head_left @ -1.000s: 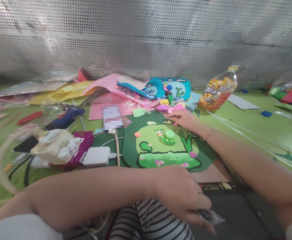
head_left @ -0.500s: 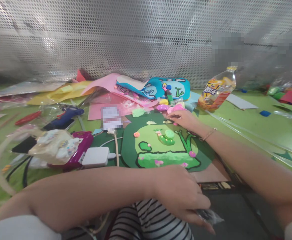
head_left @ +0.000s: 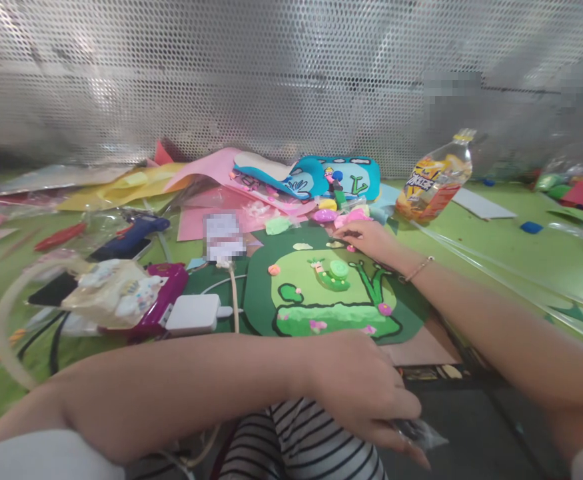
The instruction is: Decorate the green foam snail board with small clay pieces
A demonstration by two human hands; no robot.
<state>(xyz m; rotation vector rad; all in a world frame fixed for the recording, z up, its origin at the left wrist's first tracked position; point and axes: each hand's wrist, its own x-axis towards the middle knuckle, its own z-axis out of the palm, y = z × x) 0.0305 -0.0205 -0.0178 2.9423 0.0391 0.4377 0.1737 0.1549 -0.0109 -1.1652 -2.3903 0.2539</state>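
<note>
My left hand [head_left: 366, 387] reaches across my body at the front table edge, fingers closed on a crumpled clear plastic wrapper [head_left: 424, 433] that hangs over my lap. Past the far edge of a green clay picture board [head_left: 261, 303], my right hand [head_left: 364, 237] rests with its fingers drawn together. Right behind those fingers lies a lump of pink clay [head_left: 355, 216]; whether they grip anything is hidden. On the board are a green clay snail [head_left: 334, 275], a plant [head_left: 371, 283], a grass strip [head_left: 338, 320] and small pink flowers.
Behind the board are a purple clay lump [head_left: 325, 215], a pale green lump [head_left: 278, 226] and a blue picture board [head_left: 371, 177]. A tilted drink bottle [head_left: 434, 183] stands back right. Left are a white charger [head_left: 192, 313], a cream case [head_left: 114, 293], cables and a blue glue gun [head_left: 141, 230].
</note>
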